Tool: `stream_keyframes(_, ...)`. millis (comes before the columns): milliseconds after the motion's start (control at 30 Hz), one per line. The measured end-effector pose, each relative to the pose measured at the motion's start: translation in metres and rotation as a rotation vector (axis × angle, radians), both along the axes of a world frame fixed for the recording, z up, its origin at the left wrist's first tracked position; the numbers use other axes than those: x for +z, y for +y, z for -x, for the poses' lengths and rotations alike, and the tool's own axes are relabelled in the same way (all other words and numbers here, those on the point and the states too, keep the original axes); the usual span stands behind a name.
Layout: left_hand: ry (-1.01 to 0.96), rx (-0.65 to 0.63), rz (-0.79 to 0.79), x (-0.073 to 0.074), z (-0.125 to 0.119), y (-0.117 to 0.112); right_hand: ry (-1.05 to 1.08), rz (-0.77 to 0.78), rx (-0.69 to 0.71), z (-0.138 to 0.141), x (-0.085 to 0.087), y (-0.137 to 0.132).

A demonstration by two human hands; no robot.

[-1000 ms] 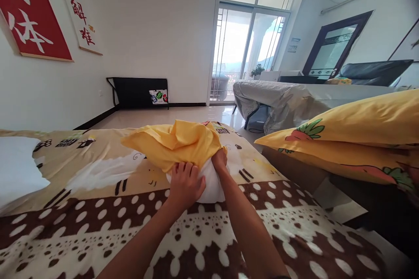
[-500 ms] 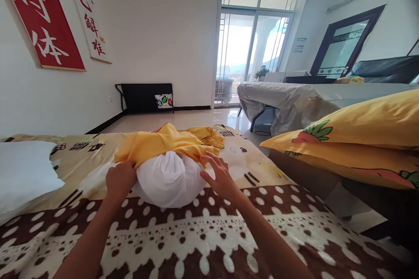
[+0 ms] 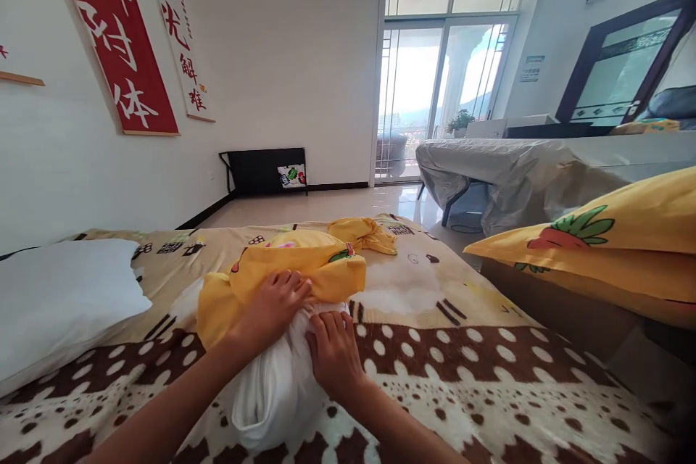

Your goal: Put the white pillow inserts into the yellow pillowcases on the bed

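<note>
A white pillow [image 3: 277,391], bunched and narrowed at its far end, lies on the patterned blanket with that end at the mouth of a yellow pillowcase [image 3: 304,264]. My left hand [image 3: 277,304] rests on the case's near edge, its fingers curled over the yellow cloth. Close on its right, my right hand [image 3: 334,351] grips the white pillow with bent fingers just below the case opening. How far the pillow reaches inside is hidden by the cloth. Beyond it lies a second crumpled yellow cloth [image 3: 370,234].
Another white pillow [image 3: 70,304] lies on the left of the bed's blanket [image 3: 462,377]. At right, yellow carrot-print pillows [image 3: 598,232] are stacked on a brown box. A plastic-covered table [image 3: 478,159] stands behind, near the glass doors.
The white pillow has come nearer and is now long instead of round. My left hand moved right onto the pillowcase edge; my right hand went from spread fingers to gripping the pillow.
</note>
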State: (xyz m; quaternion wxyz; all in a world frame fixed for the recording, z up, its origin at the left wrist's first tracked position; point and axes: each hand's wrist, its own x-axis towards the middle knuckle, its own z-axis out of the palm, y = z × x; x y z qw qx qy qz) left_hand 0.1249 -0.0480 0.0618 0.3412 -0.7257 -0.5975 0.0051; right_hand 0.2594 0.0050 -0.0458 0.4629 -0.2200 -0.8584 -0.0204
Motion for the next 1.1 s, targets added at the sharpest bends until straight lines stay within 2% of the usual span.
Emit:
stream_keyframes(100,0.092,0.017,-0.029,-0.001,0.002,0.022,-0.109,0.118,0.018,-0.005,0.002,0.000)
stream_keyframes(233,0.042,-0.080,0.008,0.008,-0.012,0.025,-0.332,0.247,-0.029,-0.001,0.001,0.002)
stream_keyframes(300,0.010,-0.108,0.070,0.017,-0.022,0.024,-0.241,0.325,-0.051,0.004,0.005,0.004)
stream_keyframes(367,-0.006,-0.093,0.113,0.031,-0.029,0.024,0.046,0.447,-0.073,0.009,0.020,0.005)
stream_keyframes(467,-0.106,0.026,0.089,0.065,-0.033,0.027,0.546,0.651,0.008,0.014,0.065,0.007)
stream_keyframes(567,-0.289,0.097,-0.060,0.114,-0.038,0.032,0.905,0.738,0.168,0.016,0.131,0.009)
stream_keyframes(667,-0.500,-0.017,-0.339,0.166,-0.045,0.029,1.134,0.692,0.247,0.012,0.197,0.001)
stream_keyframes(733,-0.669,-0.160,-0.567,0.190,-0.048,0.019,1.175,0.574,0.267,0.003,0.224,-0.015)
stream_keyframes(767,-0.764,-0.239,-0.667,0.197,-0.047,0.012,1.123,0.483,0.278,-0.003,0.230,-0.026)
stream_keyframes(833,-0.957,-0.368,-0.794,0.199,-0.039,-0.003,0.850,0.258,0.318,-0.014,0.225,-0.048)
stream_keyframes(900,-1.119,-0.382,-0.791,0.186,-0.021,-0.017,0.468,0.048,0.358,-0.017,0.205,-0.063)
stream_keyframes(1000,-1.226,-0.237,-0.636,0.151,0.011,-0.028,0.089,-0.084,0.358,0.002,0.169,-0.062)
stream_keyframes(1100,-1.141,-0.109,-0.604,0.122,0.032,-0.033,-0.016,-0.080,0.320,0.039,0.155,-0.034)
